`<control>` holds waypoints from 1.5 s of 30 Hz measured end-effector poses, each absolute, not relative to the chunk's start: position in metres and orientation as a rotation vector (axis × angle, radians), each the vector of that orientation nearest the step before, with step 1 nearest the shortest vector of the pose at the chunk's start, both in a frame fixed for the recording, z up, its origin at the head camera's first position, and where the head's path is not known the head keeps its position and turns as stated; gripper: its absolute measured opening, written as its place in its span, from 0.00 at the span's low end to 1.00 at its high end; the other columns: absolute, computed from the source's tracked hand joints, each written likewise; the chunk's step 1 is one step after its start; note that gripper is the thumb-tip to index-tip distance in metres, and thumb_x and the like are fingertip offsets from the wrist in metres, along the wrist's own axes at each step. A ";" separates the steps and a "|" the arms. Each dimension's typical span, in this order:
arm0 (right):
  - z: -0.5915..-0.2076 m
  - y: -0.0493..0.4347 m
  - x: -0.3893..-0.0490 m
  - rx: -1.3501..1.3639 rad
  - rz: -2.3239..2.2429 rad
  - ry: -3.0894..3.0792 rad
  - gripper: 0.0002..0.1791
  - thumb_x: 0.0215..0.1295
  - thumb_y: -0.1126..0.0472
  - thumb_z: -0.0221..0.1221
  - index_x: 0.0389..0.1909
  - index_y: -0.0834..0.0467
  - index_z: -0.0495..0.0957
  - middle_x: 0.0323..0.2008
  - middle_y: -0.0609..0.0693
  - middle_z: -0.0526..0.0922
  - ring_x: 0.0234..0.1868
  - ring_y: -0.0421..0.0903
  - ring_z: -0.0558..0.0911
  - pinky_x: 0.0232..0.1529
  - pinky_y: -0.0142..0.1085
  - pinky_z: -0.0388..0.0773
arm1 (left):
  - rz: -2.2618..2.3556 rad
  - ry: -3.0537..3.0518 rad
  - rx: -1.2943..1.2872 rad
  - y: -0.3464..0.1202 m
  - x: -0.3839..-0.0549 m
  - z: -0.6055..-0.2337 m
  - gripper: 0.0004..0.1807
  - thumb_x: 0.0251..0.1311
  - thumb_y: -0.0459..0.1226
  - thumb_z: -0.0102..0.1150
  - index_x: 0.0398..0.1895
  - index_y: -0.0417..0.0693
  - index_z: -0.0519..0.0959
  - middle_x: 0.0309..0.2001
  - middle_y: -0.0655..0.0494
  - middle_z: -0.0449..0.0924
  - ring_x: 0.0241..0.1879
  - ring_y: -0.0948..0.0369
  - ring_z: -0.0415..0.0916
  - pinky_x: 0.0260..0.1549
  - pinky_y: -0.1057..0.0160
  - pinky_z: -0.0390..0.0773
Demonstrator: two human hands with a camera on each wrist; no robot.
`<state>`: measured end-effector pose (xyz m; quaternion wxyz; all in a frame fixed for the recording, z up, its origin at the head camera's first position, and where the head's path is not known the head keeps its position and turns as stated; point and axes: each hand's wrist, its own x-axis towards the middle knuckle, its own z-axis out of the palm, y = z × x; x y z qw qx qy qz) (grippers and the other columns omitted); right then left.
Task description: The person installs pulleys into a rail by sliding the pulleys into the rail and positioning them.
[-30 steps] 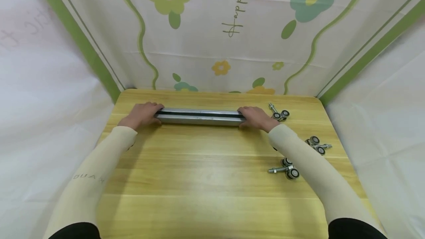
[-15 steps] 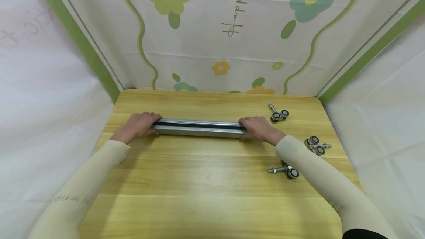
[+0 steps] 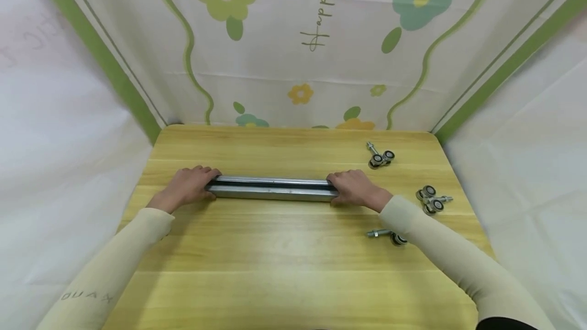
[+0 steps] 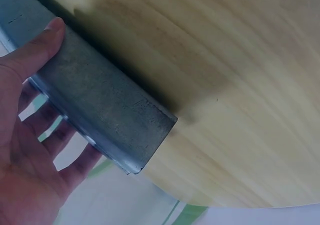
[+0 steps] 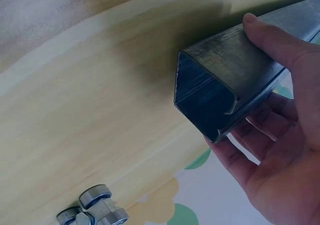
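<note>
A grey metal channel rail point(image 3: 272, 194) with a slot along its upper side lies crosswise in front of me. My left hand point(image 3: 187, 186) grips its left end, thumb on the near face and fingers on the far side. At the right end my right hand point(image 3: 355, 188) holds it the same way. In the right wrist view the rail's end point(image 5: 205, 95) shows a hollow box shape with inturned lips at the slot. Whether the rail touches the table or hangs just above it, I cannot tell.
Three roller trolleys with threaded bolts lie on the wooden table point(image 3: 275, 279): one at the back right point(image 3: 381, 158), one farther right point(image 3: 433, 200), and one partly under my right forearm point(image 3: 398, 239). A flower-printed cloth point(image 3: 275, 55) hangs behind the table.
Both hands have drawn the rail toward me, from near the table's back edge to farther forward. The trolleys stay in place, the nearest now more covered by my right sleeve.
</note>
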<state>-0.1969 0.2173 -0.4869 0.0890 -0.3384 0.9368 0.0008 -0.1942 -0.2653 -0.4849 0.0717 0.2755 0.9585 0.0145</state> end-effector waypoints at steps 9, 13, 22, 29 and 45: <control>-0.491 0.216 -0.193 -1.017 0.020 2.810 0.37 0.56 0.42 0.79 0.58 0.61 0.80 0.42 0.53 0.89 0.30 0.46 0.84 0.28 0.41 0.81 | 0.029 2.893 0.839 -0.266 -0.188 -0.484 0.36 0.55 0.49 0.81 0.64 0.42 0.79 0.50 0.44 0.84 0.46 0.45 0.82 0.38 0.43 0.83; -0.494 0.215 -0.190 -1.016 0.003 2.795 0.36 0.57 0.43 0.79 0.57 0.61 0.80 0.41 0.52 0.88 0.30 0.45 0.84 0.28 0.41 0.81 | 0.021 2.891 0.859 -0.268 -0.186 -0.490 0.36 0.54 0.49 0.82 0.62 0.42 0.79 0.48 0.44 0.85 0.45 0.46 0.82 0.36 0.44 0.83; -0.498 0.215 -0.186 -0.989 -0.010 2.782 0.36 0.58 0.44 0.78 0.59 0.61 0.79 0.44 0.53 0.88 0.34 0.46 0.85 0.31 0.42 0.82 | 0.082 2.885 0.847 -0.268 -0.183 -0.495 0.36 0.54 0.47 0.82 0.63 0.42 0.79 0.50 0.44 0.85 0.47 0.45 0.82 0.41 0.41 0.82; -0.492 0.220 -0.193 -0.977 -0.099 2.729 0.39 0.67 0.37 0.69 0.66 0.61 0.77 0.53 0.57 0.87 0.45 0.51 0.88 0.43 0.47 0.86 | 0.185 2.872 0.822 -0.271 -0.183 -0.498 0.36 0.56 0.46 0.81 0.64 0.40 0.78 0.49 0.44 0.84 0.46 0.45 0.82 0.42 0.42 0.82; -0.439 0.274 -0.252 -0.680 -0.248 2.879 0.31 0.80 0.51 0.59 0.69 0.72 0.72 0.61 0.70 0.81 0.57 0.64 0.84 0.57 0.60 0.81 | 0.262 2.870 0.820 -0.277 -0.186 -0.500 0.36 0.55 0.49 0.81 0.63 0.41 0.79 0.47 0.46 0.84 0.42 0.48 0.83 0.40 0.42 0.82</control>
